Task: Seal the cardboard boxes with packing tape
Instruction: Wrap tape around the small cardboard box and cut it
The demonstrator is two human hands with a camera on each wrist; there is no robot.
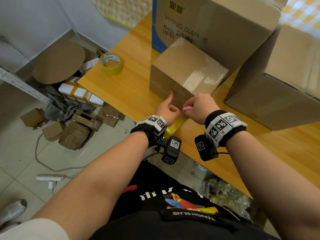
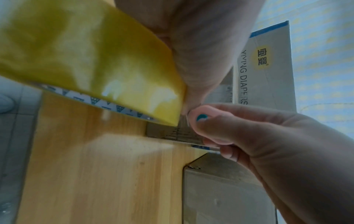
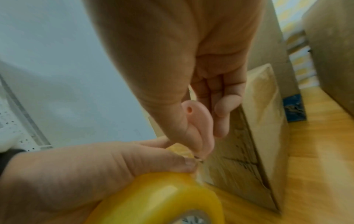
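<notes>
A small cardboard box (image 1: pixel 181 66) stands on the wooden table (image 1: pixel 121 90), with old tape marks on its top. My left hand (image 1: pixel 168 108) grips a yellow tape roll (image 2: pixel 86 60) low against the box's near face, one finger pointing up along the cardboard. Tape stretches from the roll (image 3: pixel 162 197) to the box side (image 3: pixel 249 144). My right hand (image 1: pixel 199 104) pinches a small pink cutter (image 3: pixel 199 121), its tip at the tape right beside my left thumb. In the head view the cutter (image 1: pixel 187 108) shows only as a pink tip, and the roll (image 1: pixel 174 126) is mostly hidden under my left wrist.
A second yellowish tape roll (image 1: pixel 112 64) lies at the table's far left corner. A tall diaper carton (image 1: pixel 216 23) stands behind the small box, and another large carton (image 1: pixel 285 84) to its right. Small boxes (image 1: pixel 74 129) and a cable litter the floor on the left.
</notes>
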